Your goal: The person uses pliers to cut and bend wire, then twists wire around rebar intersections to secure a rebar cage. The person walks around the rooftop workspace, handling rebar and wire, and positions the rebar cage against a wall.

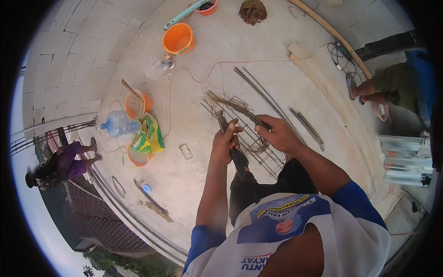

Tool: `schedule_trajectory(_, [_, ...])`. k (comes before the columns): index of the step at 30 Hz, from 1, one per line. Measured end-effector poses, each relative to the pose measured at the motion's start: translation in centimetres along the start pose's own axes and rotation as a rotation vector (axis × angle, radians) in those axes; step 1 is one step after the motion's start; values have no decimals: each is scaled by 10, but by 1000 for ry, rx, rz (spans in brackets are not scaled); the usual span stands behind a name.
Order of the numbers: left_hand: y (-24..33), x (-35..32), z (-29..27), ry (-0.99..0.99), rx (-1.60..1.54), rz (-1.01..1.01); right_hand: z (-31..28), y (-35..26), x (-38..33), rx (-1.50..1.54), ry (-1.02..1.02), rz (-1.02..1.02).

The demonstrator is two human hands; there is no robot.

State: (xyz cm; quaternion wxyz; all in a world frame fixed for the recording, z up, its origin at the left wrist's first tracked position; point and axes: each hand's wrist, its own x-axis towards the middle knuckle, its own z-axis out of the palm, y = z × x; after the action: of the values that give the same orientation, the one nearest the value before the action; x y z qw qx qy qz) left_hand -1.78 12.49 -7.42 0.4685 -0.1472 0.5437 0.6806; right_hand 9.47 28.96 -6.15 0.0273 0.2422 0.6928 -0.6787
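From where I stand, the work looks to be at handling wire: the left hand (224,141) is wrapped round a dark long-handled tool (239,162), while the right hand (279,134) pinches a tangled wire bundle (237,105) between thumb and fingers. That bundle reaches far and left from the right hand, above a slim steel-bar frame (272,167); whether its loops touch the frame, I can't tell. I'd judge the next move calls for a firm right-hand pinch and one strand kept clear of the tangle.

The floor is pale, dusty concrete (198,115). Loose steel bars (265,97) lie just beyond the frame, an orange bucket (188,50) stands far off, and a clear blue jug (121,124) sits left. One person (76,159) is at the left edge, another (392,85) at the right.
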Motion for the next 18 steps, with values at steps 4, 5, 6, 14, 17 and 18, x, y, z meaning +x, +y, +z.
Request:
schedule_trajectory(4, [37,-44,42,-328,-192,106,7,-77,-44,-247,99,-181])
schedule_trajectory(5, [49,-55,52,-308,-190,145,7,-93,-57,-264,141,-183])
schedule_trajectory(6, [63,-62,63,-292,-190,180,5,-104,-65,-283,188,-180])
schedule_trajectory(14, [98,-91,111,-343,-205,406,-19,-134,-114,-399,515,-402])
schedule_trajectory(17, [102,-102,127,-371,-118,439,-35,-138,-127,-373,558,-458])
schedule_trajectory(18, [103,-105,129,-379,-82,444,-39,-139,-132,-358,560,-472])
